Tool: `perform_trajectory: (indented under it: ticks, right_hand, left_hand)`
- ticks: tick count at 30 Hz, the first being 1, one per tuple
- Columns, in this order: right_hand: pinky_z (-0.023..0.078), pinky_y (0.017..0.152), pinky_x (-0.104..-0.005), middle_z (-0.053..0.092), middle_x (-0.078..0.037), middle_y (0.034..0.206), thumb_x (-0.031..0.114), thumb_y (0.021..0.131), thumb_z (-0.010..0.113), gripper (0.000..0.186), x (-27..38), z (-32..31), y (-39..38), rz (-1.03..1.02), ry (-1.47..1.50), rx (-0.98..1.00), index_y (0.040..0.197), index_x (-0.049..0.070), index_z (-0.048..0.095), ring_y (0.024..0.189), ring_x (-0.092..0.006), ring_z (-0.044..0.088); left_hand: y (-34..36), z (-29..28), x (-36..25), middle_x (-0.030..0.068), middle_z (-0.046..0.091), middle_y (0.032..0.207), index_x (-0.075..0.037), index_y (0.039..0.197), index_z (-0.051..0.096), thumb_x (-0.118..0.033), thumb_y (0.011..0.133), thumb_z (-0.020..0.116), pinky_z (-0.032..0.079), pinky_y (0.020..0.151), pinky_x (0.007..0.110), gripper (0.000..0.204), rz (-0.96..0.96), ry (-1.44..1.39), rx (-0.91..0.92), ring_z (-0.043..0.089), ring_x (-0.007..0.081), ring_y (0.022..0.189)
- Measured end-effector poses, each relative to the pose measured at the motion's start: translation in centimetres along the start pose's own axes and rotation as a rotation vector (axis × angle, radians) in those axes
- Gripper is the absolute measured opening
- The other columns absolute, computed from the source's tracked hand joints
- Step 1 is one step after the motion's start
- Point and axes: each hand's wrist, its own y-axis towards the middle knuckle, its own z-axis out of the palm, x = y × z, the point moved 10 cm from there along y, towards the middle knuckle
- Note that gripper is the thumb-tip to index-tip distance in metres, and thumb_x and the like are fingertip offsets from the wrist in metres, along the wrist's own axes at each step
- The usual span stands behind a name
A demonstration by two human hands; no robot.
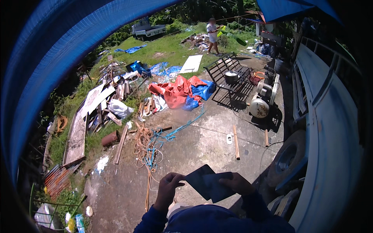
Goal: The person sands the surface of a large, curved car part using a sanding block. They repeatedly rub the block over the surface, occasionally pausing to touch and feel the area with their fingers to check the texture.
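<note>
Low in front of my body, my left hand (169,186) pinches the left corner of a dark, flat, rectangular sheet (200,182). My right hand (237,184) is closed on a second dark sheet (218,191), thumb on its top face. The two pieces overlap in the middle; whether they are joined I cannot tell. Both lie in shade, so their material does not show. Blue sleeves cover my forearms.
Tangled orange and blue rope (147,146) lies on the concrete ahead. Wood strips (236,142), a metal bench (227,75) with a pot (231,77), and an air compressor (259,107) stand beyond. At right is a vehicle (330,155); a person (212,35) walks far off.
</note>
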Motion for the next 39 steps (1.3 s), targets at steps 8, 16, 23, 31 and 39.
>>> perform_trajectory:
  ticks: [8,16,23,31,39]
  right_hand:
    - [0.057,0.090,-0.0380,0.066,-0.012,0.121,0.036,0.097,0.066,0.056,-5.7,-1.5,0.6,-0.168,0.945,-0.107,0.137,0.000,0.049,0.105,-0.0209,0.068]
    - [0.055,0.092,-0.0379,0.064,-0.013,0.124,0.042,0.095,0.068,0.066,-4.0,5.5,2.7,-0.097,0.836,0.135,0.140,0.000,0.046,0.106,-0.0205,0.066]
    - [0.051,0.100,-0.0362,0.060,-0.012,0.126,0.035,0.099,0.065,0.059,-3.5,10.1,2.5,-0.052,0.594,0.254,0.139,-0.003,0.045,0.116,-0.0205,0.060]
    - [0.047,0.104,-0.0361,0.057,-0.013,0.133,0.034,0.099,0.064,0.062,-3.8,10.9,3.3,-0.068,0.563,0.192,0.142,-0.003,0.041,0.122,-0.0218,0.057]
    - [0.045,0.106,-0.0366,0.056,-0.015,0.135,0.037,0.094,0.070,0.071,-2.1,11.3,3.0,-0.187,0.359,0.055,0.143,-0.005,0.039,0.126,-0.0232,0.055]
  left_hand:
    - [3.7,0.2,5.6,0.0208,0.056,0.128,0.000,0.138,0.044,-0.018,0.101,0.059,0.056,0.084,0.031,0.044,-0.002,0.487,0.196,0.067,0.0241,0.105]
    - [3.0,9.3,2.6,0.0163,0.047,0.150,-0.001,0.146,0.045,-0.044,0.108,0.036,0.038,0.114,0.043,0.057,-0.094,-0.028,0.460,0.045,0.0297,0.140]
    - [3.0,10.0,0.2,0.0150,0.055,0.140,-0.003,0.139,0.052,-0.026,0.099,0.052,0.041,0.113,0.041,0.046,0.323,0.196,0.437,0.049,0.0282,0.135]
    - [4.1,6.0,1.7,0.0113,0.068,0.119,-0.001,0.123,0.063,-0.035,0.105,0.051,0.050,0.091,0.031,0.040,0.202,0.243,0.074,0.063,0.0199,0.111]
    - [3.9,5.3,5.9,0.0149,0.071,0.111,-0.002,0.122,0.065,-0.028,0.102,0.057,0.052,0.086,0.033,0.033,0.196,0.310,0.006,0.066,0.0216,0.107]
